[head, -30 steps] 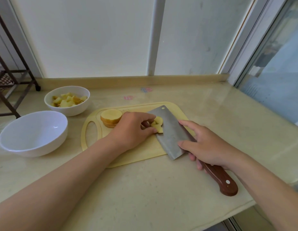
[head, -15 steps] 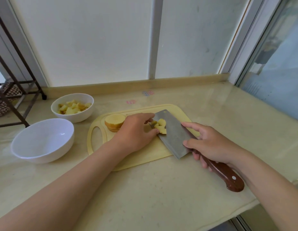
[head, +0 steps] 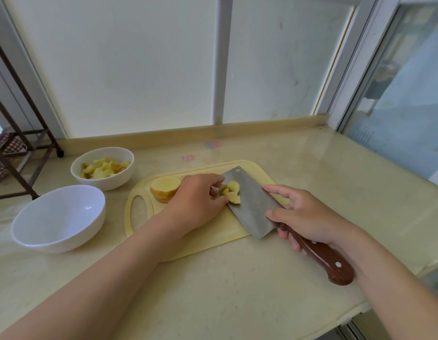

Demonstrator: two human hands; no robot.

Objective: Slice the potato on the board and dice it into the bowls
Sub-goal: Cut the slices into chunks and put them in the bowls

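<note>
Fingers (head: pixel 214 179) of left hand (head: pixel 195 204) pinch potato dice (head: pixel 233 193) against cleaver (head: pixel 253 207) in right hand (head: pixel 311 217).

left hand (head: pixel 195 202), right hand (head: pixel 308 217): bare; forearms (head: pixel 115 266) bare

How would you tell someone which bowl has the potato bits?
Find the yellow cutting board on the counter. Two white bowls sit left of it. The smaller, farther bowl holds potato cubes; the nearer bowl is bigger and empty.
</note>
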